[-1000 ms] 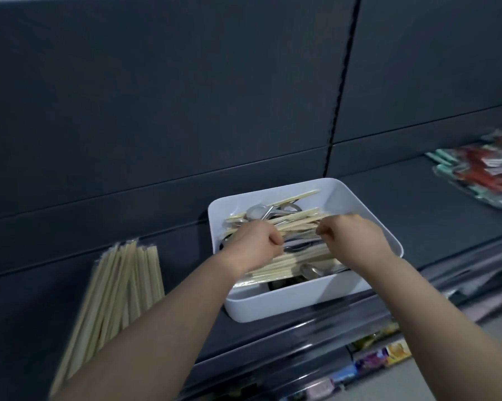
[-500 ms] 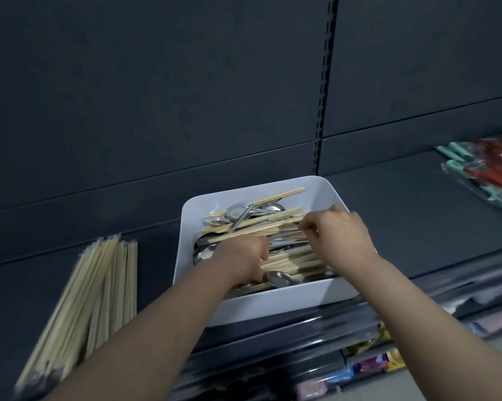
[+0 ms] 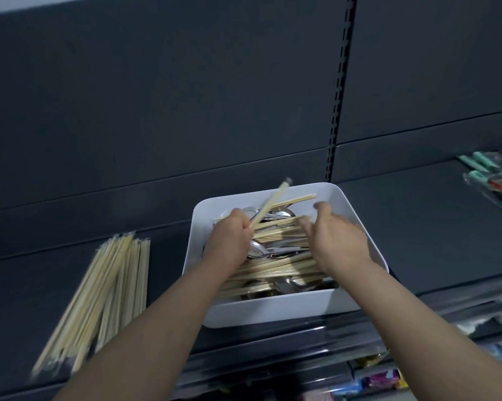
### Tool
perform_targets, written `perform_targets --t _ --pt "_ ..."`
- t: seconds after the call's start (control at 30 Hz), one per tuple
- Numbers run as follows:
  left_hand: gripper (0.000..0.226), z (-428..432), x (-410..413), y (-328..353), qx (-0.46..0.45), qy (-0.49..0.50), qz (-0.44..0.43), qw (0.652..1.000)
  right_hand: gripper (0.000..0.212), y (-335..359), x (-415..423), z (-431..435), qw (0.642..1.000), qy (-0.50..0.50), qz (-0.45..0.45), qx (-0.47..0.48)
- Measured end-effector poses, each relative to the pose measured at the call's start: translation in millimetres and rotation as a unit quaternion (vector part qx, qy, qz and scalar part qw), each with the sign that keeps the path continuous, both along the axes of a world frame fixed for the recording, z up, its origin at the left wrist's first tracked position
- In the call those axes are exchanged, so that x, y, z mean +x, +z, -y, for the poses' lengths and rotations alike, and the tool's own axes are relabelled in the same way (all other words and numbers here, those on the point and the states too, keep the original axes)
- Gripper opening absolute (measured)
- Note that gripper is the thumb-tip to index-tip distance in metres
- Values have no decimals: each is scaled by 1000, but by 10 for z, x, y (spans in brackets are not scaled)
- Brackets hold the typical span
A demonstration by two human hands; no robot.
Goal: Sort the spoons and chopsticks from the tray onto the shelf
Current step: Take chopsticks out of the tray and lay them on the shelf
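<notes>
head view. white tray (image 3: 362, 218) sits on the dark shelf (image 3: 423, 227) at its front edge, just left of the slotted upright in the back panel. the tray holds a jumble of wrapped wooden chopsticks (image 3: 273, 267), most lying crosswise, with metal spoons (image 3: 257, 251) mixed in under and between them.

left hand (image 3: 229, 238): inside the tray at its left side, fingers curled round 1 wrapped chopstick pair (image 3: 268, 205). the pair tilts up and away toward the tray's back rim, and its far end stands above the rim.

right hand (image 3: 339, 241): over the right half of the tray, palm down, fingers loosely bent and apart, thumb raised. it is motion-blurred; i cannot tell whether the fingertips touch the chopsticks below. nothing is seen held in it.

sorted chopstick pile (image 3: 108, 290): lies flat on the shelf left of the tray and apart from it, running from mid-shelf to the front edge.

far right end of the shelf: clear packs of teal-handled items (image 3: 496, 175), partly cut off by the frame. below the front edge, coloured packets (image 3: 383, 380) on a lower level, blurred.
</notes>
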State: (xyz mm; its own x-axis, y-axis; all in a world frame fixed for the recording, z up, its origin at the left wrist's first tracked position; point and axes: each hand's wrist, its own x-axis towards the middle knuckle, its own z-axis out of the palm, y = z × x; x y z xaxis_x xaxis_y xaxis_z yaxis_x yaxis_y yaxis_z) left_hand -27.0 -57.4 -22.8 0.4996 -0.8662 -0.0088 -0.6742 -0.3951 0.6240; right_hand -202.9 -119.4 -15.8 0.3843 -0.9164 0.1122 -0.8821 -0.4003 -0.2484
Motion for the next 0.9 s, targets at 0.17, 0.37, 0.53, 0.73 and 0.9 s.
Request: perform_targets --t 0.17,0.37,0.53,0.73,0.9 --pt "7 5 48 69 -72 37 -87 993 24 -78 61 -37 978 136 -138 83" --pt "2 19 26 57 -78 17 -117 990 31 -120 91 29 964 172 -196 50" --pt "9 32 31 133 -111 20 -114 987 22 -60 53 122 975 140 -169 41" --pt "9 87 229 354 -198 113 -31 973 16 142 -109 186 996 14 -51 75" --pt "10 -45 310 313 -198 137 -93 966 12 246 239 -33 984 92 62 138"
